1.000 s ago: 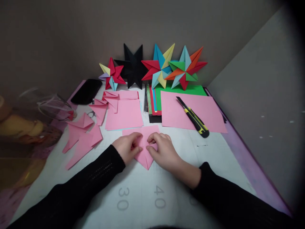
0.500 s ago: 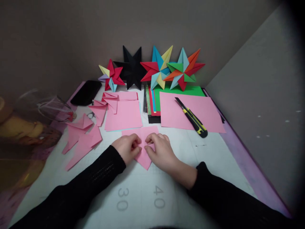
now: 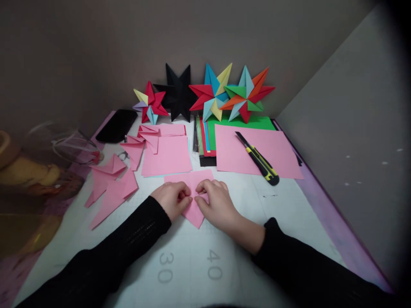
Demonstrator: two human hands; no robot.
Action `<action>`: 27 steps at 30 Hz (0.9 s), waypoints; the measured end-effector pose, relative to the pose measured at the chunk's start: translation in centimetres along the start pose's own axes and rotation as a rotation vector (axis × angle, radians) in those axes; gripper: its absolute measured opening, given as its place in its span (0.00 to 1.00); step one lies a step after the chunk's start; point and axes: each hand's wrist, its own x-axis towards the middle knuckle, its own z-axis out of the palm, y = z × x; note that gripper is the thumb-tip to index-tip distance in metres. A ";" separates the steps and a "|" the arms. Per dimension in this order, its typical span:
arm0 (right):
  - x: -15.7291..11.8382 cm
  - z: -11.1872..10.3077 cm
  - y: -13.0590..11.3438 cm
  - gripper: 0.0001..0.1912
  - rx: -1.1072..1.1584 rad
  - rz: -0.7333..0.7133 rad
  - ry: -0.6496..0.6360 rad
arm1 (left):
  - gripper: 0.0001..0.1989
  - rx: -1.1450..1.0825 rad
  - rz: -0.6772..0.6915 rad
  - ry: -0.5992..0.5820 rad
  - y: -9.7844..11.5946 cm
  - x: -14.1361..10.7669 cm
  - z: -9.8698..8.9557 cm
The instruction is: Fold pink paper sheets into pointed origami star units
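A sheet of pink origami paper (image 3: pixel 196 216) lies on the white gridded mat, its lower end narrowed to a point toward me. My left hand (image 3: pixel 173 197) pinches its left side, thumb and forefinger together. On the right side my right hand (image 3: pixel 215 199) does the same, its fingertips close to those of the left. Both hands cover much of the sheet, so the folds under them are hidden. Just beyond it sits a stack of pink square paper (image 3: pixel 167 156). Several folded pink pieces (image 3: pixel 117 192) lie to the left.
A utility knife (image 3: pixel 258 159) rests on a larger pink sheet (image 3: pixel 289 160) at right. Folded paper stars (image 3: pixel 178 92) lean on the back wall. Coloured paper (image 3: pixel 257 122) lies before them. A black phone (image 3: pixel 117 125) is at back left, near a transparent object (image 3: pixel 72 147).
My hands hold nearly the same place on the pink paper; the left thumb has shifted very slightly right. The whole view has moved a little. Nothing else differs visibly.
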 end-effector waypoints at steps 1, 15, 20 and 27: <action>0.0 0.0 0.0 0.07 -0.001 0.001 0.000 | 0.04 0.003 -0.002 0.000 0.0 0.0 0.0; 0.0 0.0 -0.1 0.07 -0.043 0.012 0.010 | 0.06 -0.006 -0.044 -0.001 0.0 0.2 0.2; 0.0 -0.2 -0.2 0.06 -0.046 0.017 0.010 | 0.08 0.008 -0.094 -0.036 0.3 0.3 -0.2; 0.0 -0.5 0.1 0.03 -0.060 -0.040 -0.025 | 0.10 0.105 -0.078 -0.023 0.5 0.8 -1.0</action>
